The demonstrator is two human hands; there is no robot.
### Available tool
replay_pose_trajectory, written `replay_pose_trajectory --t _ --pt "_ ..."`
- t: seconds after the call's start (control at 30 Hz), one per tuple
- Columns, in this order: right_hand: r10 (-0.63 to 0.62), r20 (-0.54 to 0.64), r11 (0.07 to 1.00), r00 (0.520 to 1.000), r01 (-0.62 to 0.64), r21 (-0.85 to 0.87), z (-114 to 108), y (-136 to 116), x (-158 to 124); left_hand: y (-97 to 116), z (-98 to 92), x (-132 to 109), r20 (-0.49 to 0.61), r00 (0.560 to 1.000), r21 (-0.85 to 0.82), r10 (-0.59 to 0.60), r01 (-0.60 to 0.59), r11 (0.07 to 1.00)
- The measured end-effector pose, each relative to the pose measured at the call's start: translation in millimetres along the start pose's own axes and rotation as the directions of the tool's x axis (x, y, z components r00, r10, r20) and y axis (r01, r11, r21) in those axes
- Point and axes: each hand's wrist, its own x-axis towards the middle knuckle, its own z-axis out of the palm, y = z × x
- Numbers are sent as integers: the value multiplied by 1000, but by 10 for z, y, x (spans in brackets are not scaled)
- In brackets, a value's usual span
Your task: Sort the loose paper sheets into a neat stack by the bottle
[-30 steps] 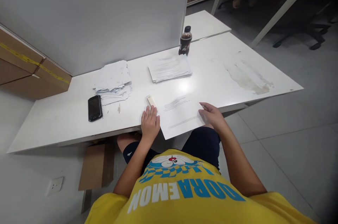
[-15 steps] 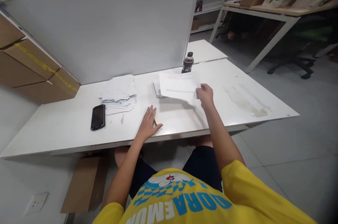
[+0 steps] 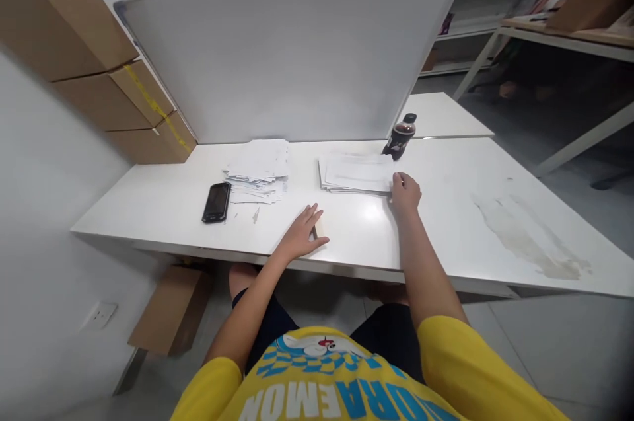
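My left hand [image 3: 301, 234] rests on the white table with its fingers apart, beside a small pale block [image 3: 318, 228] lying between thumb and index finger. At the right end of a paper stack [image 3: 359, 172], my right hand [image 3: 406, 192] has its fingers closed at the sheets' edge. The top sheet lies nearly flat on that stack. Further left is a taller, untidy pile of papers [image 3: 260, 162], and a black phone [image 3: 216, 203] lies beside it. A dark bottle with a black cap [image 3: 400, 137] stands just behind my right hand.
A whiteboard [image 3: 297, 51] stands along the back of the table [image 3: 163, 209]. Cardboard boxes [image 3: 94, 100] are stacked at the left, and another box [image 3: 168, 308] is under the table. At the right are a second desk [image 3: 569, 38] and shelves.
My right hand has lowered the sheet it held raised onto the stack. The view has shifted left, so things appear further right. My left hand remains beside the block.
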Motion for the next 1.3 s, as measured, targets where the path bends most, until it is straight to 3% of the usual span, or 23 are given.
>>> replay_pose_trajectory --t 0.2,0.33,0.43,0.53,0.57,0.63,0.7,0.77,0.9,1.1,1.3 --pt "-8 -37 996 999 12 85 0 64 -31 -21 63 -38 -32 999 -49 20 -22 999" --pt "20 -56 979 998 -8 205 -56 118 -183 -230 -18 69 -232 969 -174 -81 41 984" --pt "-16 18 992 1000 14 125 -81 68 -318 -513 -308 339 -442 870 -208 -219 139 968" --pt "-118 116 988 986 128 -84 -46 -44 -391 -829 -694 706 -616 722 -166 -314 271 948" --pt "-147 142 975 979 168 -149 -25 -78 -401 -925 -801 821 -646 679 -121 -347 358 926" --pt "-176 169 950 970 213 -229 16 -127 -405 -1091 -932 1002 -643 637 -23 -425 539 842" --pt "-177 172 942 969 218 -256 49 -147 -405 -1212 -944 1092 -614 629 78 -477 649 757" --pt "-173 171 941 970 214 -263 70 -148 -407 -1292 -874 1101 -629 635 162 -448 671 723" --pt "-174 182 936 968 220 -277 82 -135 -412 -1342 -734 1028 -690 645 249 -328 637 730" --pt "-190 189 940 964 234 -250 56 -104 -400 -1287 -759 995 -669 657 246 -347 637 730" --pt "-190 190 944 963 233 -235 45 -109 -399 -1270 -731 958 -622 728 296 -289 560 774"
